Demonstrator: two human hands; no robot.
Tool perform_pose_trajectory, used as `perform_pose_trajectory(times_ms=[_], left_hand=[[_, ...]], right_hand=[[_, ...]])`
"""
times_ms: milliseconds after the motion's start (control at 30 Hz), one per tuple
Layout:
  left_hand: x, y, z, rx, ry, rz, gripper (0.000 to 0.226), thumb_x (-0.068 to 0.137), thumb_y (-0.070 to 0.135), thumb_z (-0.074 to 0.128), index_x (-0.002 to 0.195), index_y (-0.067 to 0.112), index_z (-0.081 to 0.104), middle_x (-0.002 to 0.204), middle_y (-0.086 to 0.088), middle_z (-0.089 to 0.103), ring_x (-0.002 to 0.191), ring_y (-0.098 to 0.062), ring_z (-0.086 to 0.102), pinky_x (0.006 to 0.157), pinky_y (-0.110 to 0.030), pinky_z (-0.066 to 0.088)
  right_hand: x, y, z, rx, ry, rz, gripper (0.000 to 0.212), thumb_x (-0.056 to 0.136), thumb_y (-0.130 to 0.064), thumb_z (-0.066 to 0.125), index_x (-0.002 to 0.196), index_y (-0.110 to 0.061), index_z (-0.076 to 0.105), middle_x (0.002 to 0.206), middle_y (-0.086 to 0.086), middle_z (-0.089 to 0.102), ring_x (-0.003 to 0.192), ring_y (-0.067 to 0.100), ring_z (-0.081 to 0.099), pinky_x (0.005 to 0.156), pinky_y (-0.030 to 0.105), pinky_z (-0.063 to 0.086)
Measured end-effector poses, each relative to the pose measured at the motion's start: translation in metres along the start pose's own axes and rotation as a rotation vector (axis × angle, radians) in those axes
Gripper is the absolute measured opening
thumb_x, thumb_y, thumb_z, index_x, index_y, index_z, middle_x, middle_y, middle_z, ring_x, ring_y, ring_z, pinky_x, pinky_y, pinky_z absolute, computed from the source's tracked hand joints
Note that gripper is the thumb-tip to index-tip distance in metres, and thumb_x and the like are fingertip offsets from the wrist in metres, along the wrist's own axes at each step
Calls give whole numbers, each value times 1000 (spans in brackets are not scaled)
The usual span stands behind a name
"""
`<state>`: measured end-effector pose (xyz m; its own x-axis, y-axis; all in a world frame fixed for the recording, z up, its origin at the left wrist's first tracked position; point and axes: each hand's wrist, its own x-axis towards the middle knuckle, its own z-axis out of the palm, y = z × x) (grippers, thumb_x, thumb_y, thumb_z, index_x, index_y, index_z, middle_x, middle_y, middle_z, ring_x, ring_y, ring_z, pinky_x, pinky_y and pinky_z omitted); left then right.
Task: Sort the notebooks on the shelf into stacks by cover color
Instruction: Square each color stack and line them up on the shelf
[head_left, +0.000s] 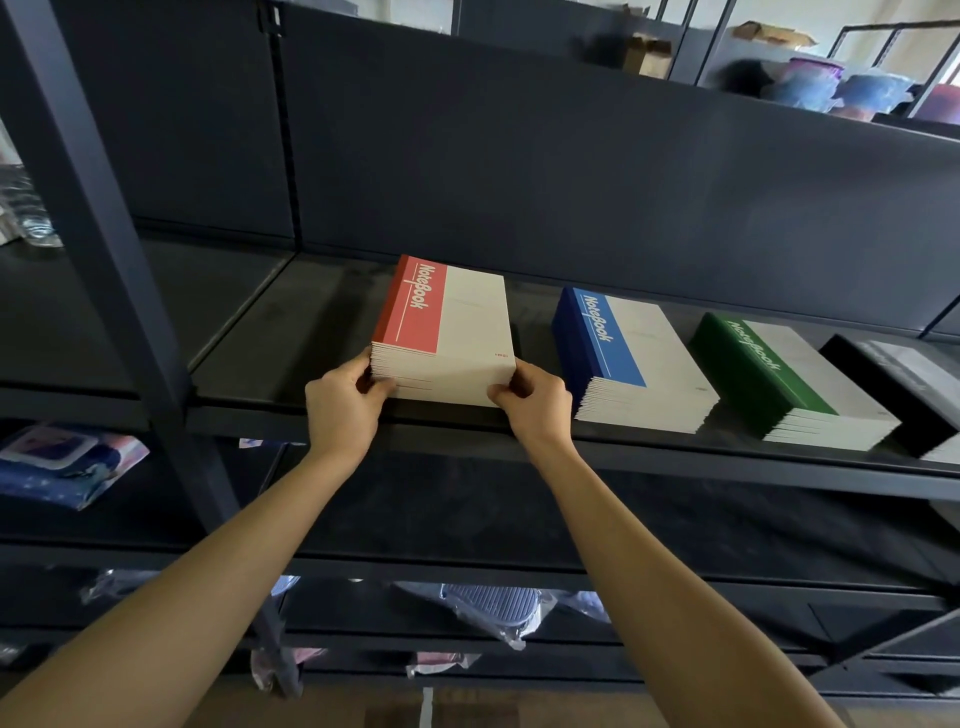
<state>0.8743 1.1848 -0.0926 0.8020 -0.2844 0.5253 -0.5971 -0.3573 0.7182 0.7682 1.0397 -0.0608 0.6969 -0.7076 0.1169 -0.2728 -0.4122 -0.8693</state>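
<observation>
Four colours seem sorted; left hand (340, 410) and right hand (535, 405) grip the red stack's (452, 332) near corners, probably squaring it; release next.

There was just the one view, from the camera worn on the person's head. It faced forward and a little down at the dark shelf (301, 332), near enough for both outstretched arms to reach it. The red notebook stack (467, 332) sat near mid-frame, gripped by the left hand (340, 410) and right hand (540, 410). The wide lens bowed the shelf edges.
</observation>
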Motion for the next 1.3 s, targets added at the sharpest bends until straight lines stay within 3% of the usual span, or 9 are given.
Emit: perform_pose_trajectory(times_ms=[167, 767, 833, 933, 1000, 1167, 1300], left_hand=[[3, -2, 1, 94, -49, -13, 32, 81, 5, 70, 112, 0, 65, 102, -15, 71, 92, -29, 66, 84, -33, 49], [2, 0, -1, 49, -14, -38, 26, 80, 5, 71, 105, -2, 69, 104, -16, 70, 100, -30, 65, 84, -26, 43], [4, 0, -3, 17, -61, -47, 38, 79, 8, 74, 114, -1, 63, 112, -16, 67, 106, -29, 63, 86, -26, 44], [8, 5, -6, -99, -153, -106, 78, 77, 17, 77, 142, 5, 36, 136, -12, 52, 127, -25, 48, 103, -31, 38], [12, 9, -7, -164, -176, -147, 85, 81, 21, 73, 148, 9, 23, 146, -10, 40, 135, -24, 38, 110, -36, 31], [15, 17, -7, -229, -147, -141, 54, 98, 24, 47, 146, 8, 29, 148, -9, 38, 137, -22, 35, 106, -24, 29], [15, 21, -3, -209, -121, -143, 49, 99, 21, 43, 145, 6, 31, 144, -12, 43, 133, -23, 41, 100, -22, 33]], right_hand=[[-1, 2, 1, 3, 6, 1, 43, 89, -6, 61, 131, -11, 54, 124, 7, 61, 117, 26, 55, 101, 38, 42], [2, 4, 2, 5, 2, 24, 45, 89, -6, 61, 133, -12, 53, 127, 7, 60, 119, 26, 54, 100, 37, 42], [1, 3, 0, 19, -12, -2, 47, 88, -7, 62, 134, -12, 51, 128, 5, 58, 120, 23, 53, 100, 37, 43], [-2, 0, 1, 88, -37, -19, 54, 90, -13, 61, 140, -14, 41, 136, 2, 52, 125, 20, 48, 104, 40, 41], [-2, -2, 4, 115, -50, -33, 49, 95, -18, 53, 141, -15, 39, 135, 2, 52, 125, 20, 48, 102, 40, 45], [0, -5, 6, 147, -27, 27, 45, 101, -26, 39, 144, -16, 36, 132, 2, 52, 111, 12, 49, 89, 26, 45], [0, -6, 4, 156, -22, 36, 43, 101, -25, 38, 143, -17, 37, 129, 2, 53, 108, 12, 48, 85, 24, 43]])
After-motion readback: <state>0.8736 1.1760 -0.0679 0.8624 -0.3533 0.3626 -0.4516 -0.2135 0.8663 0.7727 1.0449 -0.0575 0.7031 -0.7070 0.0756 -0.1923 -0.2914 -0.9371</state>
